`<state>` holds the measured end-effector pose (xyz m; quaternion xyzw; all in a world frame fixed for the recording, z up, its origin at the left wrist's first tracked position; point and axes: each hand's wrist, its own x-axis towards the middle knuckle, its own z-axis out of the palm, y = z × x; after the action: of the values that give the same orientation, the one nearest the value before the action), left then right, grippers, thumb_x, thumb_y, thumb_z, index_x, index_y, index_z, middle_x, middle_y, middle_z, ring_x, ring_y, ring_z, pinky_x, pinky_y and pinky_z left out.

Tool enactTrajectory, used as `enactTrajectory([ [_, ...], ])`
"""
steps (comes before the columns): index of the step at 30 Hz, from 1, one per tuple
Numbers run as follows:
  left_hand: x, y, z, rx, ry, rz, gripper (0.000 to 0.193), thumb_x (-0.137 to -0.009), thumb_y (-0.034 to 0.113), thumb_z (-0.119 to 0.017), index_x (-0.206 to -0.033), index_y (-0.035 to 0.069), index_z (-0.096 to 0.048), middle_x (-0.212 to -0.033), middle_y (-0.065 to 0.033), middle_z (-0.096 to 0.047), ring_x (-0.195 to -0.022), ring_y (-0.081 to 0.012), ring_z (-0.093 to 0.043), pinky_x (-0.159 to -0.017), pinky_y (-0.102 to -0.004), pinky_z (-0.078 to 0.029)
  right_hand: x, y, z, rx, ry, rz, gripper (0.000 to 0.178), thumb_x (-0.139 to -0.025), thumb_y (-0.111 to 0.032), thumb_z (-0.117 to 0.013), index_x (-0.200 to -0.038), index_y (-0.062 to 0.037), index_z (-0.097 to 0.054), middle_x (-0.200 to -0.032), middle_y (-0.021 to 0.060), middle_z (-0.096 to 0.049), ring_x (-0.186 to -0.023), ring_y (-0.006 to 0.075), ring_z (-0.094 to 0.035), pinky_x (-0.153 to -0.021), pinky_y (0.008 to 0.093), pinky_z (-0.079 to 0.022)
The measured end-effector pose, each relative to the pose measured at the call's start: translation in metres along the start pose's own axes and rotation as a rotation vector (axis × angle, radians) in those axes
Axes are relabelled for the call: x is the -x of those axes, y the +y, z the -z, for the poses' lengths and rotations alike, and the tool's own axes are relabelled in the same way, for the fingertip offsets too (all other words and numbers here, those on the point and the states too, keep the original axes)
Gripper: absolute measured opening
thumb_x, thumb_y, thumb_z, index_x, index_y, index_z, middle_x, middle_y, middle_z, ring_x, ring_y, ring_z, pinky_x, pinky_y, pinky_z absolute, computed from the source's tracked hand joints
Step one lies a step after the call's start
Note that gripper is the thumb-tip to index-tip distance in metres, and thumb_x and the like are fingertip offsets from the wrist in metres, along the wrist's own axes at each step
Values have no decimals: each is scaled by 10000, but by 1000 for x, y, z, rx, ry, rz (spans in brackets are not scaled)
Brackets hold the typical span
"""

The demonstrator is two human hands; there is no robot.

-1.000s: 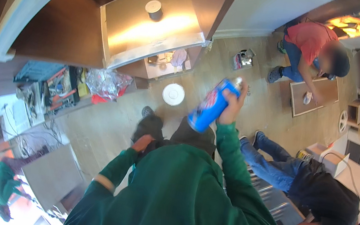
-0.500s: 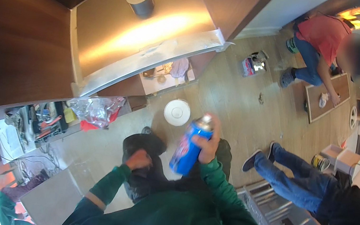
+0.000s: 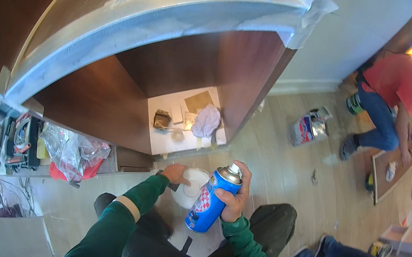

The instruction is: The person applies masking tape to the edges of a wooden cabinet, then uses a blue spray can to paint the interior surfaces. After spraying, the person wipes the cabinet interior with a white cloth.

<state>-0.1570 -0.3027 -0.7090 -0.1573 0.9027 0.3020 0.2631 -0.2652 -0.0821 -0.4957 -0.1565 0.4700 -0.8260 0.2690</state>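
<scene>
Right hand (image 3: 236,195) wrapped round blue spray can (image 3: 210,202), frame centre, index finger up beside the nozzle (image 3: 234,168). Can's long axis slants lower left to upper right. White disc (image 3: 188,195) just left of it in the frame, partly behind. Left hand (image 3: 176,173) the nearer one, at the disc's upper-left edge; whether its fingers grip, cannot tell.

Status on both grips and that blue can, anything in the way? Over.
Right grip around blue spray can. Left grip at white lid, contact unclear. Can partly hides lid from view.
</scene>
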Motion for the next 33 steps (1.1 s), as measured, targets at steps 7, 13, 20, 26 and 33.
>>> enactTrajectory([
  [7, 16, -48, -67, 282, -162, 140, 712, -699, 539, -759, -1210, 57, -648, -1252, -240, -609, -1194, -350, -566, -984, -419, -449, -39, 15, -18, -278, -139, 61, 791, -700, -74, -721, -1403, -88, -359, -1051, 168, -603, -865, 266, -650, -763, 395, -567],
  [13, 125, 20, -173, 198, 540, -33, 658, -835, 512, -679, -1310, 69, -571, -937, -230, -700, -925, -369, -685, -838, -449, -521, -30, 33, -23, -365, -220, -94, 767, -692, -71, -729, -1384, -83, -399, -1055, 155, -604, -859, 257, -650, -732, 378, -573],
  [20, 280, 163, -15, 262, 887, 998, 548, -812, 458, -737, -1153, 36, -657, -786, -151, -711, -730, -301, -701, -668, -410, -538, -68, 27, -37, -618, -49, -134, 789, -707, -79, -732, -1406, -89, -366, -1100, 154, -582, -853, 244, -648, -736, 379, -584],
  [26, 390, 174, -73, -159, 820, 1294, 504, -753, 472, -777, -1057, 76, -707, -791, -135, -670, -708, -298, -669, -632, -418, -528, -17, 71, -58, -532, -550, -57, 752, -725, -75, -754, -1376, -76, -376, -1090, 99, -581, -949, 188, -618, -800, 363, -563],
  [33, 375, 174, -94, -403, 1078, 1095, 405, -715, 366, -794, -998, 91, -705, -802, -133, -599, -704, -333, -630, -647, -435, -516, -37, 78, -72, -449, -581, 191, 806, -690, -149, -802, -1372, -56, -382, -1146, 153, -585, -980, 223, -639, -876, 379, -531],
])
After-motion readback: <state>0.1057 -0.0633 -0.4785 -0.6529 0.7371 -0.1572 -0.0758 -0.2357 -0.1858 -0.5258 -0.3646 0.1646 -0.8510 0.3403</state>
